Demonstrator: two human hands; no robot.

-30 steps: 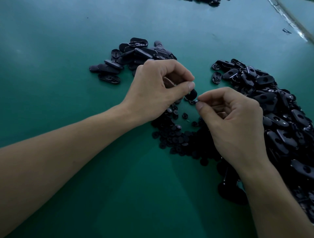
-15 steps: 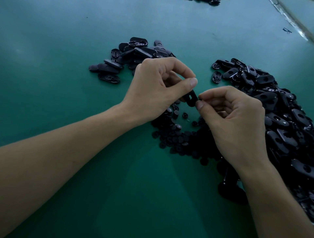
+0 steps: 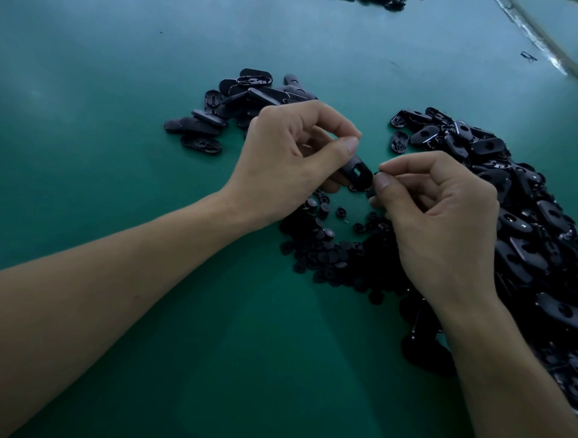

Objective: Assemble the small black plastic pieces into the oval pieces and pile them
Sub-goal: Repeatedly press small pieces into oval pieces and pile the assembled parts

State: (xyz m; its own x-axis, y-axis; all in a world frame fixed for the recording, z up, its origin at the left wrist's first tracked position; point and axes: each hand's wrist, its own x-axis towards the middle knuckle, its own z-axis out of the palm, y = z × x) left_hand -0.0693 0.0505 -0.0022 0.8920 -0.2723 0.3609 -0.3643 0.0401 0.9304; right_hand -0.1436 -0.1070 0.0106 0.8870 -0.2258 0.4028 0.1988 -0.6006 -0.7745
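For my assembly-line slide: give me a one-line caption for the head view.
The left hand holds an oval piece as the right hand pinches a small black piece beside its slot.

Most of the oval piece is covered by the left hand's thumb and fingers, and only its slotted end shows. The small piece pinched in the right hand is nearly all hidden. That hand and its wrist cover part of the heap of round pieces. The heap of oval pieces runs off the right edge. A dark pile is cut off by the top edge. A dark speck in the upper right is too small to tell.
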